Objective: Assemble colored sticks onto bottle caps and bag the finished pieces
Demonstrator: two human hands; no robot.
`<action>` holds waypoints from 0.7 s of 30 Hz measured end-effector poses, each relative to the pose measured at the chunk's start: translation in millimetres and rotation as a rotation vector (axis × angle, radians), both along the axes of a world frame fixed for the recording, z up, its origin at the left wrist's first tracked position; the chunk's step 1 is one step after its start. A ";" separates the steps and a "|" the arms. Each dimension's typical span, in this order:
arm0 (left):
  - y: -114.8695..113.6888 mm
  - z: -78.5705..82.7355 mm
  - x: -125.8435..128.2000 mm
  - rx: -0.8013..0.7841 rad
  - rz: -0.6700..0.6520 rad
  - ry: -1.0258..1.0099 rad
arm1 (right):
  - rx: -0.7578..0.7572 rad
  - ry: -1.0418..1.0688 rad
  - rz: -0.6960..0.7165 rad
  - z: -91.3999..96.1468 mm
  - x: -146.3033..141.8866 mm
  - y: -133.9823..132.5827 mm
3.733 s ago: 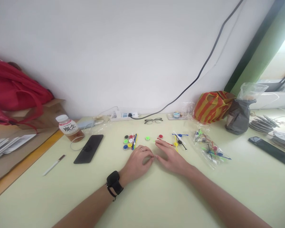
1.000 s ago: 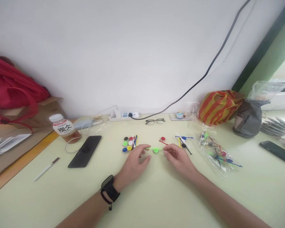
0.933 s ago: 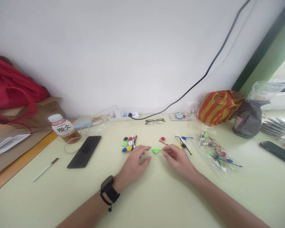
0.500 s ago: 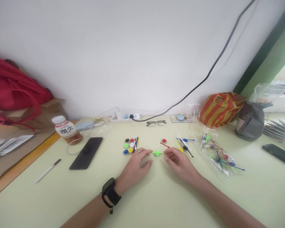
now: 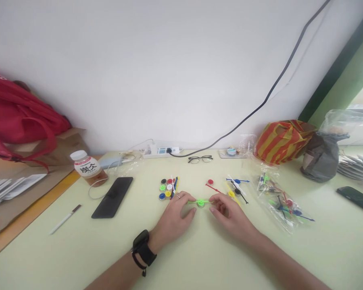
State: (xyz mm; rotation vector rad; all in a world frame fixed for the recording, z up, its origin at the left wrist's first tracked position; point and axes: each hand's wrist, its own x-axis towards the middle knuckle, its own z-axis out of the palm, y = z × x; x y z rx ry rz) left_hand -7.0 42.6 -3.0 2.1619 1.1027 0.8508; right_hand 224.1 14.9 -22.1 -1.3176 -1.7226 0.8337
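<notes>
A bright green spinner (image 5: 201,202), an arrow on a round clear base, stands on the table between my hands. My left hand (image 5: 177,213) has its fingertips at the arrow's left end, the thumb spread apart below. At the other end is the index fingertip of my right hand (image 5: 230,211), with its thumb apart and the other fingers curled. Both hands are open. Left of them lie several coloured round bases (image 5: 168,193) beside a bundle of thin arrows (image 5: 174,186). To the right are a red arrow (image 5: 213,188), a red base (image 5: 210,182) and several assembled spinners (image 5: 237,191).
A clear bag of spinners (image 5: 286,203) lies at right, before a striped bag (image 5: 282,141) and a grey bag (image 5: 320,155). Glasses (image 5: 200,159) and a power strip (image 5: 160,152) sit along the wall. At left are a phone (image 5: 112,197), a bottle (image 5: 89,169) and a pen (image 5: 65,219).
The whole view has shifted slightly, so everything sits a little lower and to the right. My fingertips stay at both ends of the green spinner, the right index now closer in along the arrow.
</notes>
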 end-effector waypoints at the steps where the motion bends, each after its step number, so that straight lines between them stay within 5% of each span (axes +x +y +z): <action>1: -0.8 0.7 0.0 0.000 -0.002 0.004 | -0.005 0.001 0.005 0.9 -0.2 -0.4; 13: -6.4 4.9 1.7 0.118 -0.107 0.128 | 0.018 -0.008 0.052 3.8 -4.0 -3.5; 21: -13.4 8.8 5.4 0.214 -0.058 0.314 | 0.038 -0.013 0.062 -3.9 -1.8 2.1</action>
